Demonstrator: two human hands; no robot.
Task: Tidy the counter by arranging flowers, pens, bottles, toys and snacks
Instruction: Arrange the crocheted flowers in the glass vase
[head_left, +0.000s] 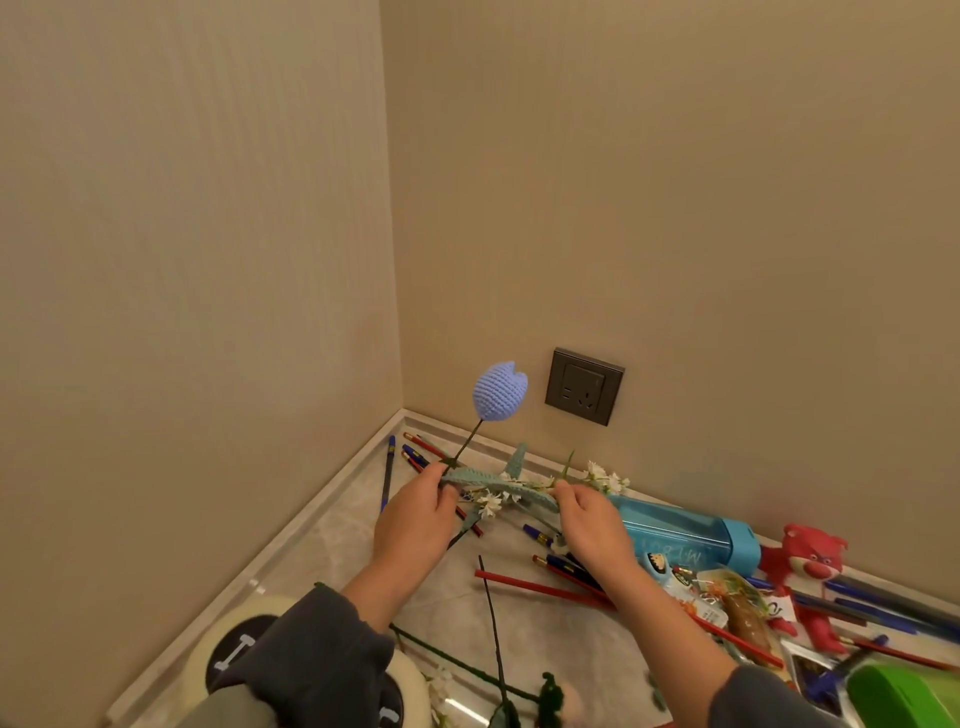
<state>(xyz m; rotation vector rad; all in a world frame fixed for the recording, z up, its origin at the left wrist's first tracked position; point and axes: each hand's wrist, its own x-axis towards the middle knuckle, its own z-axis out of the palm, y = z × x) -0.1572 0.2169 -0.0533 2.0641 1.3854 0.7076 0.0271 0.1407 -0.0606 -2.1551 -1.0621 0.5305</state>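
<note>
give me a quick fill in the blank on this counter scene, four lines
1. The left hand holds up a crocheted tulip whose head is ____.
2. The right hand pinches a sprig of small ____ flowers.
3. The water bottle lies on its ____, not upright.
4. The plush bear next to the bottle's cap is ____.

Missing words: blue; white; side; red.
</note>
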